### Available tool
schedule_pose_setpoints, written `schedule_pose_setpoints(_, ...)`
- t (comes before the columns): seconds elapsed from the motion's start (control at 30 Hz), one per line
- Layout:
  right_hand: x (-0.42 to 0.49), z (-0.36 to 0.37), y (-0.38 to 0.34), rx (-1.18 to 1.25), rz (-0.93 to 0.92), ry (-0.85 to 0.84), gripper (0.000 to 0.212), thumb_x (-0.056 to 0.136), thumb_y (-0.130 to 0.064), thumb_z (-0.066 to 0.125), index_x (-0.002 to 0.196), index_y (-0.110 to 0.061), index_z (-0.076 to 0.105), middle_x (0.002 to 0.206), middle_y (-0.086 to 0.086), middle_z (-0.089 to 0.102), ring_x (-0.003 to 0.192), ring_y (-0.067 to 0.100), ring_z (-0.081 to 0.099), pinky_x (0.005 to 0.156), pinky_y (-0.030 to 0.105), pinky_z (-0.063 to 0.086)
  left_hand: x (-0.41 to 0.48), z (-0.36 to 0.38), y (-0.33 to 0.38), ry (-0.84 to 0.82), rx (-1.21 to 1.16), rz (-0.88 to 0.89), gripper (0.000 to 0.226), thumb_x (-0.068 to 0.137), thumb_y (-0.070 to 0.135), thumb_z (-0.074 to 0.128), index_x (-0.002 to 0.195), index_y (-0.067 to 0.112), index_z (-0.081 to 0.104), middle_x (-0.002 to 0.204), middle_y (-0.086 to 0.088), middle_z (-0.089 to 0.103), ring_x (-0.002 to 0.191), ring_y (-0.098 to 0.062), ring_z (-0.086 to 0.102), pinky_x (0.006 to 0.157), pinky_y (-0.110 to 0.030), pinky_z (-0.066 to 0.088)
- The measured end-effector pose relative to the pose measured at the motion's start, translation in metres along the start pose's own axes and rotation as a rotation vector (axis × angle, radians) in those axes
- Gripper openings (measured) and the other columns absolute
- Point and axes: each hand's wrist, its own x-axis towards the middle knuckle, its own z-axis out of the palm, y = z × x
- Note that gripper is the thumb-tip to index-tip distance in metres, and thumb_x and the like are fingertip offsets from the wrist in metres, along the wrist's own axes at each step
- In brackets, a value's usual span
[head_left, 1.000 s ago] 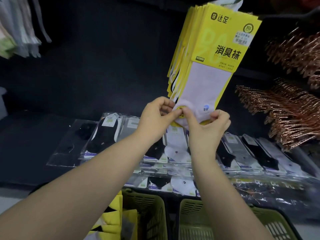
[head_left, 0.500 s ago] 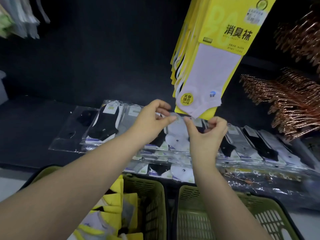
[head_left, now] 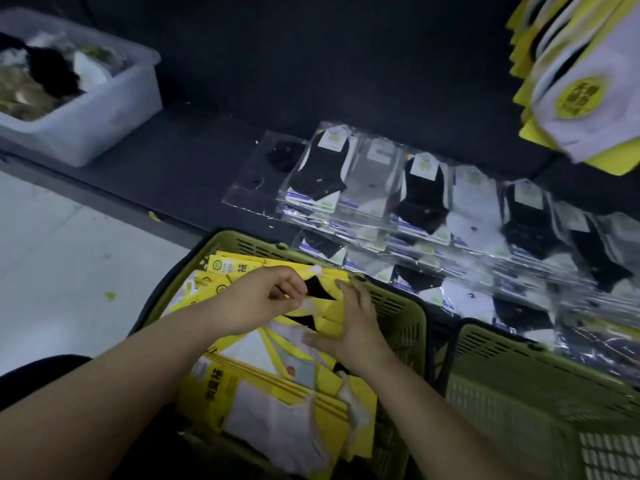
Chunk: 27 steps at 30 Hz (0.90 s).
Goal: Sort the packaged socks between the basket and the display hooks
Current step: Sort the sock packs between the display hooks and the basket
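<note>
Two hands work inside the left basket (head_left: 398,306), which is heaped w/ yellow sock packs (head_left: 277,403). The left hand (head_left: 263,301) has its fingers curled tight, pinching what looks like the thin pale edge of the top pack (head_left: 323,308); which layer it actually has can't be told. The right hand (head_left: 353,323) lies flat, fingers straight & slightly spread, pressing on the same pack just beside the left fingertips. So the pack sits directly under both hands, touching each. Its long axis seems to run diag., far-left to near-right across the basket.

The hanging bundle (head_left: 581,81) of matching packs is up & to the right, well apart; its hook is out of frame. Any trip there prob. means a lift up-right, so the right hand looks better placed to carry.

Materials: packs are flat, stiff yellow card w/ soft white or black sock fabric showing; smooth, likely to slide & fan out. Both the basket and the second basket (head_left: 519,375) beside it are green perforated plastic. Clear-bagged socks (head_left: 415,202) overlap in glossy rows on the dark shelf (head_left: 180,157).
</note>
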Motion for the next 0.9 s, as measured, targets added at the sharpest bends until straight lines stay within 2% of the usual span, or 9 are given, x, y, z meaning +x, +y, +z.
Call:
schedule_pose_setpoints(0.07,0.003,0.01,-0.011,-0.182,-0.142,0.017,0.102,0.072,-0.065,0.064,0.15,-0.03,0.008,0.156,-0.011,-0.011,0.142,0.011,-0.007,0.116,0.037,0.007,-0.002,-0.015,-0.009,0.04,0.046,-0.027,0.018,0.091,0.006,0.061,0.093,0.025,0.061,0.095,0.003,0.066,0.085,-0.014,0.062,0.066,-0.014,0.046)
schedule_pose_setpoints(0.17,0.011,0.026,-0.029,-0.441,-0.246,-0.074,0.106,0.07,-0.08,0.05,0.151,-0.029,0.005,0.159,-0.007,-0.007,0.144,0.017,-0.013,0.112,0.045,-0.018,-0.003,-0.041,-0.016,0.125,0.16,-0.06,0.024,0.093,0.002,0.056,0.102,0.024,0.061,0.095,0.014,0.064,0.086,-0.013,0.063,0.059,-0.013,0.046)
schedule_pose_setpoints(0.27,0.014,0.041,-0.042,-0.633,-0.237,-0.058,0.119,0.063,-0.088,0.044,0.151,-0.023,-0.004,0.159,0.003,-0.011,0.143,0.028,-0.021,0.095,0.048,-0.039,-0.004,-0.06,-0.023,0.166,0.356,-0.043,0.026,0.092,0.003,0.056,0.106,0.025,0.062,0.094,0.019,0.061,0.092,-0.01,0.062,0.072,-0.015,0.047)
schedule_pose_setpoints(0.43,-0.006,0.062,-0.051,-0.559,-0.333,-0.106,0.134,0.054,-0.092,0.045,0.148,-0.021,-0.02,0.148,0.005,-0.039,0.125,0.02,-0.05,0.095,0.044,-0.041,-0.006,-0.08,-0.039,-0.021,0.499,-0.134,0.029,0.088,0.014,0.067,0.115,0.023,0.061,0.108,0.013,0.056,0.104,-0.006,0.052,0.087,-0.02,0.039)
schedule_pose_setpoints(0.6,-0.02,0.079,-0.055,-0.574,-0.324,-0.117,0.14,0.061,-0.079,0.06,0.125,-0.02,-0.05,0.135,0.002,-0.054,0.132,0.026,-0.042,0.102,0.04,-0.035,-0.003,-0.085,-0.04,-0.104,0.554,-0.218,0.021,0.087,0.017,0.069,0.106,0.022,0.062,0.103,0.008,0.057,0.095,-0.014,0.057,0.08,-0.025,0.044)
schedule_pose_setpoints(0.67,-0.023,0.084,-0.053,-0.541,-0.327,-0.066,0.13,0.07,-0.072,0.06,0.137,-0.021,-0.039,0.141,-0.001,-0.047,0.14,0.025,-0.029,0.101,0.036,-0.034,-0.002,-0.086,-0.043,-0.095,0.559,-0.204,0.02,0.086,0.017,0.069,0.104,0.022,0.063,0.099,0.009,0.056,0.092,-0.012,0.055,0.075,-0.023,0.039)
schedule_pose_setpoints(0.73,-0.027,0.082,-0.053,-0.517,-0.329,-0.025,0.108,0.073,-0.066,0.061,0.151,-0.022,0.0,0.157,-0.001,-0.018,0.145,0.026,-0.004,0.108,0.035,-0.024,-0.002,-0.088,-0.045,-0.078,0.546,-0.187,0.018,0.086,0.017,0.07,0.099,0.026,0.062,0.098,0.012,0.052,0.093,-0.01,0.053,0.073,-0.022,0.036)
schedule_pose_setpoints(0.8,-0.027,0.073,-0.052,-0.466,-0.307,0.077,0.085,0.071,-0.058,0.069,0.142,-0.024,0.037,0.153,0.005,0.024,0.138,0.029,0.026,0.116,0.042,0.006,-0.001,-0.089,-0.047,-0.064,0.521,-0.176,0.018,0.087,0.018,0.069,0.101,0.027,0.061,0.101,0.013,0.052,0.097,-0.01,0.053,0.077,-0.022,0.036)
schedule_pose_setpoints(0.9,-0.023,0.059,-0.052,-0.401,-0.237,0.177,0.066,0.068,-0.05,0.076,0.128,-0.028,0.057,0.135,0.002,0.048,0.123,0.028,0.043,0.103,0.042,0.034,0.002,-0.089,-0.047,-0.056,0.482,-0.148,0.02,0.089,0.02,0.066,0.109,0.023,0.064,0.106,0.012,0.054,0.099,-0.01,0.054,0.081,-0.023,0.038)
